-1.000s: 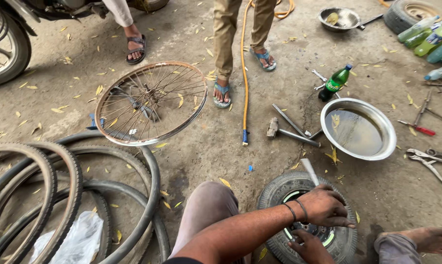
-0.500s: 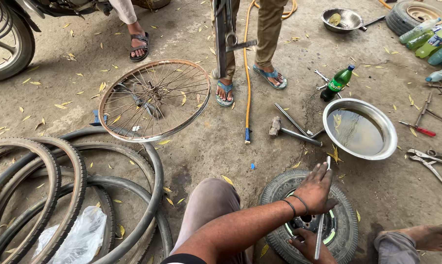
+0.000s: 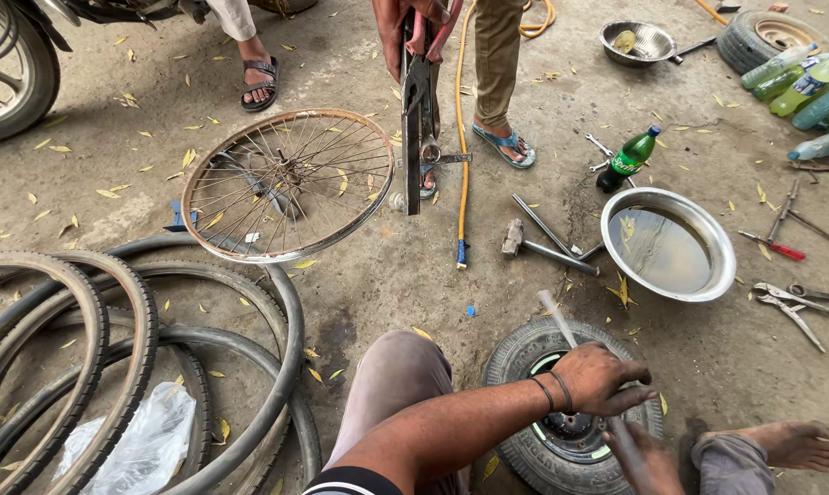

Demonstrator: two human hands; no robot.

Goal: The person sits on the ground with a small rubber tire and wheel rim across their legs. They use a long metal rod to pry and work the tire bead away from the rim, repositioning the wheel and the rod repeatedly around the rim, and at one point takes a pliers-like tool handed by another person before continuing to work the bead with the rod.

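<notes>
Beyond our hands to the left lie the big loose bicycle tyres (image 3: 112,357), and past them a spoked wheel rim (image 3: 288,183) stands tilted on the concrete. Up and to the right of our hands sits the metal basin of water (image 3: 668,246), with a hammer (image 3: 547,249) beside it. Directly under our hands is the small tyre on its wheel (image 3: 524,367), flat on the ground between our knees. Our left hand (image 3: 602,378) is closed round a slim metal lever (image 3: 555,317), whose upper end sticks up past the knuckles. Our right hand (image 3: 643,456) reaches in over the hub just below it (we cannot tell whether it grips anything).
</notes>
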